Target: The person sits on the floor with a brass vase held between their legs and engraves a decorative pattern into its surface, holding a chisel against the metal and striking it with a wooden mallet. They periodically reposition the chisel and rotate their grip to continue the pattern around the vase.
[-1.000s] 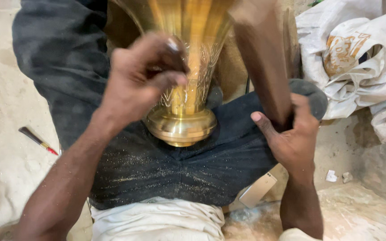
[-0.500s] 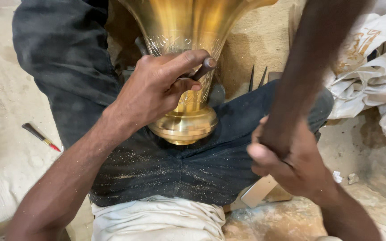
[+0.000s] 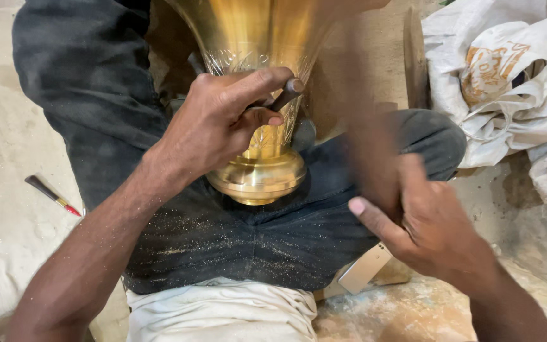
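The left forearm comes up from the lower left of the frame, and the left hand (image 3: pixel 223 120) sits at centre, knuckles toward the camera, against the narrow neck of a brass vase (image 3: pixel 257 95). Its fingers are curled tight and pressed together around a thin dark chisel (image 3: pixel 280 98), with the thumb stretched along the top toward the tool's blunt end; the tool's tip touches the engraved band of the vase. The vase lies in the person's lap in the upper centre, its wide mouth running out of the top of the frame and its round foot resting on the dark, dust-speckled trousers (image 3: pixel 223 234).

The right forearm enters from the lower right corner. The right hand (image 3: pixel 432 228) is at the right of centre, fingers wrapped shut around the end of a long brown wooden mallet (image 3: pixel 365 126), with the thumb laid out flat toward the left. The mallet rises toward the top of the frame as a motion blur, so its exact shape cannot be told.

A small red-tipped pencil (image 3: pixel 52 195) lies on the sandy floor at the left edge. Crumpled white sacks (image 3: pixel 508 82) are heaped in the upper right. A pale flat block (image 3: pixel 363 269) shows under the right hand.
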